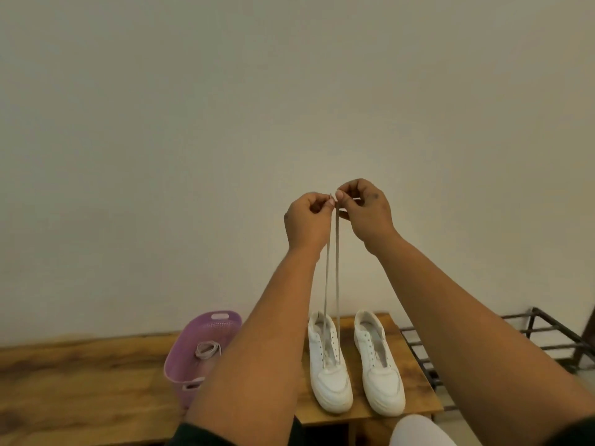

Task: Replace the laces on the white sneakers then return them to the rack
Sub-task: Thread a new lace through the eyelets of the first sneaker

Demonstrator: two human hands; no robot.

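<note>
Left hand [307, 217] and right hand [367, 207] each have a pinching grip on one end of the lace [337, 284], raised high above the left sneaker [330, 378] on the desk [415, 375].

A wooden table [415, 394] carries two white sneakers [330, 368] side by side, a purple basket [183, 358] beside them

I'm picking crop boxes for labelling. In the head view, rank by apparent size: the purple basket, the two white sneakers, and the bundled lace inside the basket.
1. Purple perforated plastic basket, partly hidden by the left forearm.
2. Left white sneaker and right white sneaker: alike, not ranked.
3. Bundled pale lace.
</note>
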